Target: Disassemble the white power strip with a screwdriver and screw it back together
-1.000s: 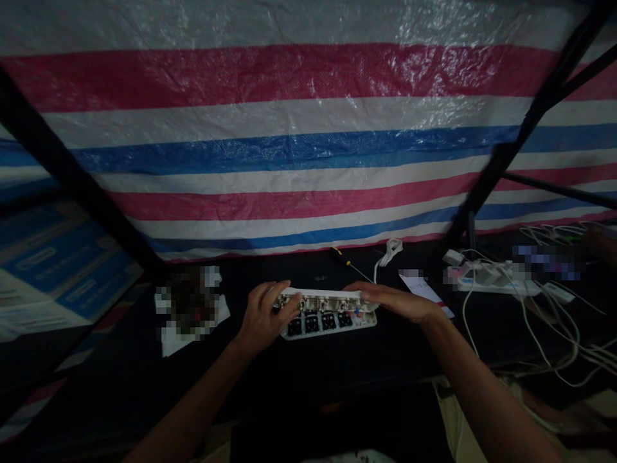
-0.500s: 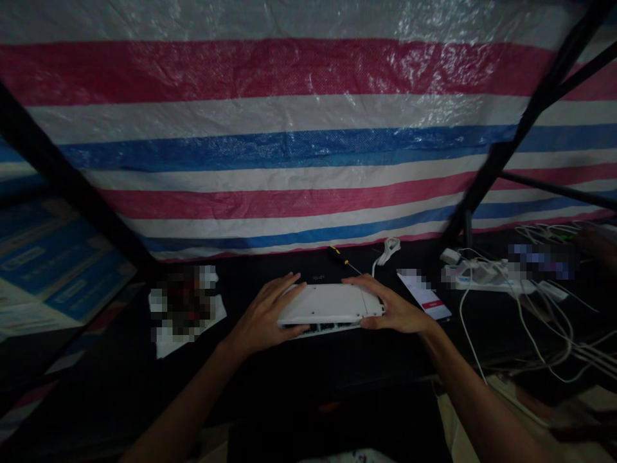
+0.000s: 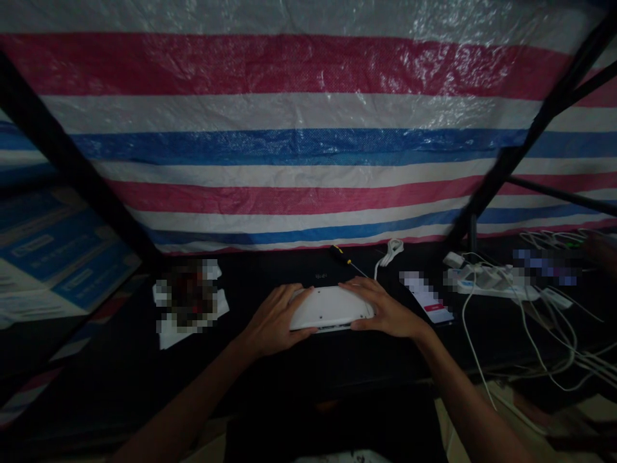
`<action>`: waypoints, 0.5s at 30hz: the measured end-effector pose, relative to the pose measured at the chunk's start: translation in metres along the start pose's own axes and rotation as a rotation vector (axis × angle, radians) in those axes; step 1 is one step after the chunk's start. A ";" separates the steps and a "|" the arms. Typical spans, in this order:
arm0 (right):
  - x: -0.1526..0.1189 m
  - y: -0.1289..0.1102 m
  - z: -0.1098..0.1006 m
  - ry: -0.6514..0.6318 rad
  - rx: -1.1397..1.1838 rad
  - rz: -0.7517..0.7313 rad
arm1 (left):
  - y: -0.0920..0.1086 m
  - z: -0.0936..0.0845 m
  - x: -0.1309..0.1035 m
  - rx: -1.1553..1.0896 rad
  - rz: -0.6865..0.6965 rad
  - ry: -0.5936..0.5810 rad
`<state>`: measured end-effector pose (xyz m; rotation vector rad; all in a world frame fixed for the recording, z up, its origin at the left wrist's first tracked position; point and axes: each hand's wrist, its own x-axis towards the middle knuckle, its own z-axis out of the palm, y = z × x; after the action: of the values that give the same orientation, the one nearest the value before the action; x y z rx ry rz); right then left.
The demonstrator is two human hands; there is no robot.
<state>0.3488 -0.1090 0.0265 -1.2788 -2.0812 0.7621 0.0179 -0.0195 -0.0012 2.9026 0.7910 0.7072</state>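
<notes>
A flat white plastic casing with small screw holes in its top lies on the black table in front of me. My left hand grips its left end, fingers over the far edge and thumb at the near edge. At the right end my right hand holds it the same way. Along the near side a narrow dark gap shows between the upper and lower parts; what is inside is mostly hidden. Just beyond sit a few tiny dark screws and a screwdriver with a black and yellow handle.
A coiled white cord runs toward the casing's far right. Right of it are a phone and a white power strip with tangled cables. Pixelated items on white paper lie left. Black frame bars slant at both sides.
The gap along the casing's near side has narrowed as both hands pressed its upper part down. My left hand has shifted slightly right, and the view has moved a little.
</notes>
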 end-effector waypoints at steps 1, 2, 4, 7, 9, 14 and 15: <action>0.001 0.002 0.004 0.019 -0.031 -0.002 | 0.001 0.002 0.000 -0.001 -0.004 0.005; 0.002 0.003 0.007 0.036 -0.057 -0.006 | 0.002 0.003 0.000 0.000 -0.008 0.006; 0.003 0.007 0.012 0.065 -0.095 -0.021 | 0.004 0.004 0.000 0.007 -0.013 0.006; 0.004 0.011 0.016 0.096 -0.136 -0.046 | 0.006 0.003 0.000 0.023 -0.027 -0.004; 0.003 0.013 0.018 0.116 -0.154 -0.055 | 0.007 0.001 0.001 0.022 -0.034 -0.011; -0.001 0.014 0.023 0.147 -0.189 -0.048 | 0.009 -0.003 0.002 -0.039 -0.041 -0.012; -0.002 0.014 0.024 0.150 -0.198 -0.049 | 0.009 -0.003 0.002 -0.051 -0.043 -0.013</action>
<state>0.3400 -0.1095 0.0003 -1.3405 -2.0973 0.4327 0.0222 -0.0270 0.0043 2.8334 0.8190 0.6927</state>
